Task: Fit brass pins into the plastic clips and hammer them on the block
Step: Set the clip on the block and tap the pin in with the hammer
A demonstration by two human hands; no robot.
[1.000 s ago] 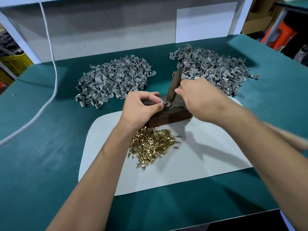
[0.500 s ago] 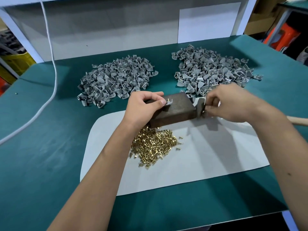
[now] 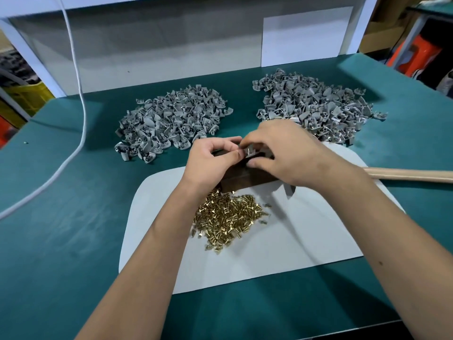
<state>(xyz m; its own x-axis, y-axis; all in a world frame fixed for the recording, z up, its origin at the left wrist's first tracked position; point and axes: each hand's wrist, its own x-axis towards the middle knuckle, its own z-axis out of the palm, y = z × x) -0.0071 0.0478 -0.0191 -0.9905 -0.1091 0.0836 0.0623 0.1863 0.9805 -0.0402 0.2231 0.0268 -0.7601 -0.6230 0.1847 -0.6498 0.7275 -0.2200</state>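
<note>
Over the block [image 3: 247,179], both hands [image 3: 247,155] pinch a clip [image 3: 249,151].

On the table [image 3: 61,241] lies a mat [image 3: 282,241]. The block [image 3: 245,179] sits at the mat's far edge, the pins [image 3: 228,217] heaped just before it. Behind, two clip piles lie apart: the left pile [image 3: 171,119] and the right pile [image 3: 316,106]. A hammer handle [image 3: 411,174] lies right of the block. A cord [image 3: 81,99] runs along the left.

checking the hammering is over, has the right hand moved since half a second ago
Yes. The right hand has come left from the block's right end to over the block, meeting the left hand at the clip.
</note>
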